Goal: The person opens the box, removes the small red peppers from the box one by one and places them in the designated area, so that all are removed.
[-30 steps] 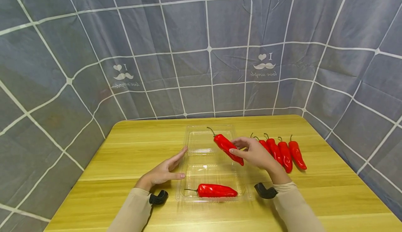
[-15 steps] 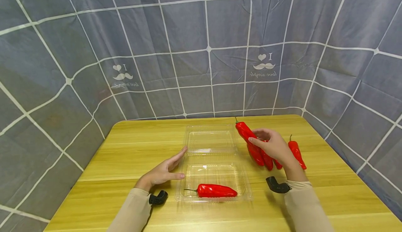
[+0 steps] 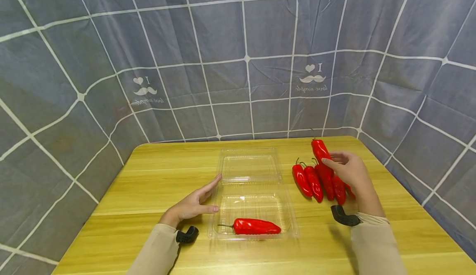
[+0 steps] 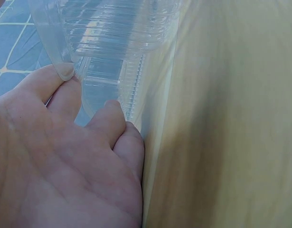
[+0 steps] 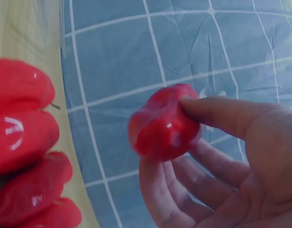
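Observation:
My right hand (image 3: 353, 171) holds a red pepper (image 3: 320, 150) between thumb and fingers, its stem end pointing away. In the right wrist view that pepper (image 5: 164, 126) shows end-on, raised above the other red peppers (image 5: 24, 137). Several red peppers (image 3: 313, 184) lie side by side on the table beneath and left of this hand, partly covered by it. My left hand (image 3: 191, 204) rests with extended fingers against the left edge of a clear plastic clamshell box (image 3: 249, 206). Inside the box's near half, one red pepper (image 3: 256, 226) lies crosswise, stem to the left.
The clamshell's lid (image 3: 247, 165) lies folded back on the far side. A yellow wood-grain table (image 3: 167, 159) carries everything, and a grey grid-patterned curtain (image 3: 227, 80) hangs behind and on both sides. A black wrist mount (image 3: 345, 216) juts from the right sleeve.
My right hand has carried the held pepper from over the box to the right, above the row of peppers. The left hand and the pepper in the box have stayed put.

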A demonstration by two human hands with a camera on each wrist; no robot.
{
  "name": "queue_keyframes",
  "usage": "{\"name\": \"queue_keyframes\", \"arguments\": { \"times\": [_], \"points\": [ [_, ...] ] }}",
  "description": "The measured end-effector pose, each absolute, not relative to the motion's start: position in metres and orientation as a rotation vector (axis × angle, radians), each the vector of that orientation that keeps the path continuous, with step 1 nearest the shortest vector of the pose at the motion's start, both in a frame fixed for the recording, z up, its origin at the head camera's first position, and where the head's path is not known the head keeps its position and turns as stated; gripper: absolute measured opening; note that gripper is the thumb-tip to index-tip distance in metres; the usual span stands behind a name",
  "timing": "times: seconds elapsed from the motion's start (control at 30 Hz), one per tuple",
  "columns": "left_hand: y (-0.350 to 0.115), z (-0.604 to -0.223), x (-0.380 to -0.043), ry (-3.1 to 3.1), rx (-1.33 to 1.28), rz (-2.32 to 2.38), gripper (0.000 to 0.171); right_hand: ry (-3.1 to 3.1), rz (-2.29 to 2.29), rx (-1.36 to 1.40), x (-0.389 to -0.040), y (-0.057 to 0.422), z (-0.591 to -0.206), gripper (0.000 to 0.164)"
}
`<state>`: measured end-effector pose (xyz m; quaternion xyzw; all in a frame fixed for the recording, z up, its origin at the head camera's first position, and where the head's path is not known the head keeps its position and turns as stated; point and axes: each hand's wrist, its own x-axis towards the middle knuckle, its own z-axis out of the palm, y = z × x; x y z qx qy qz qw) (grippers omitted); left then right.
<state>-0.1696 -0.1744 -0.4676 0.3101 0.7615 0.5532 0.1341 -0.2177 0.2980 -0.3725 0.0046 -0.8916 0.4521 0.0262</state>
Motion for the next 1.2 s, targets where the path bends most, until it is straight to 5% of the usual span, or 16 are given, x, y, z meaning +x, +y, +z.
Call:
{"name": "queue_keyframes", "arguments": {
  "times": [0.5,1.2],
  "points": [
    [-0.174,-0.466,-0.170,2.192,0.890,1.608,0.093,-2.967,1.201,-0.310,-0.215,0.338,-0.375,0.055],
    [-0.173,-0.467,-0.169,2.199,0.870,1.610,0.094,-3.034,1.071,-0.378,-0.219,0.350,-0.396,0.053]
  ]
}}
